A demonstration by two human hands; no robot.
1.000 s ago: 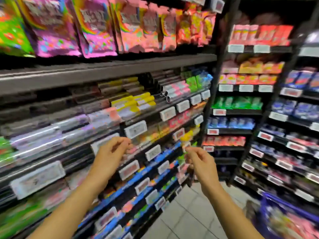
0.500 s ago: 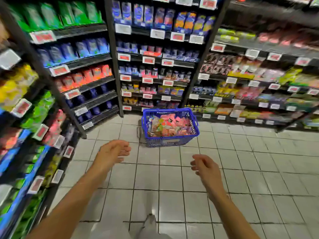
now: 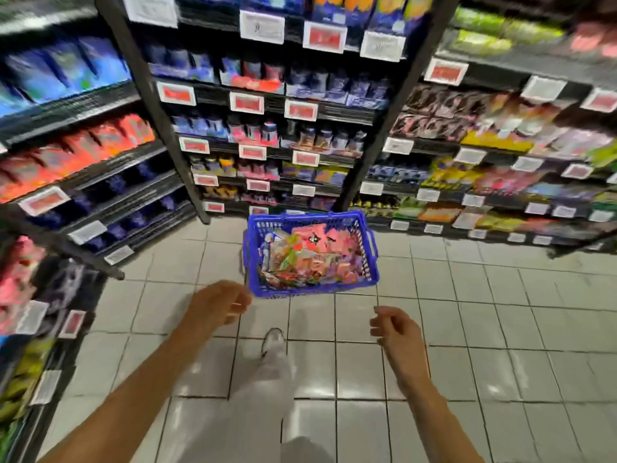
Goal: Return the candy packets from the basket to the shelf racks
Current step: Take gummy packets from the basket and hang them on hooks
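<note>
Basket (image 3: 362, 259) sitting on the tiled floor (image 3: 500, 329) ahead, just before the foot of the middle shelf rack (image 3: 277, 105), with candy packets (image 3: 307, 259) lying piled inside it. Further shelf racks standing to the left (image 3: 76, 155) and to the right (image 3: 500, 155) of the basket. Left hand (image 3: 218, 304) and right hand (image 3: 395, 329) hanging over the floor nearer than the basket, one foot (image 3: 273, 340) lying on the tiles between them.

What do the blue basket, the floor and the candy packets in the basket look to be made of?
Basket: probably moulded plastic, bright uniform blue, with slotted lattice walls.
Floor: glazed ceramic tiles, pale and glossy, judging by grout lines and light reflections.
Candy packets: likely thin plastic or foil film, brightly printed and crumpled, though blur hides detail.
</note>
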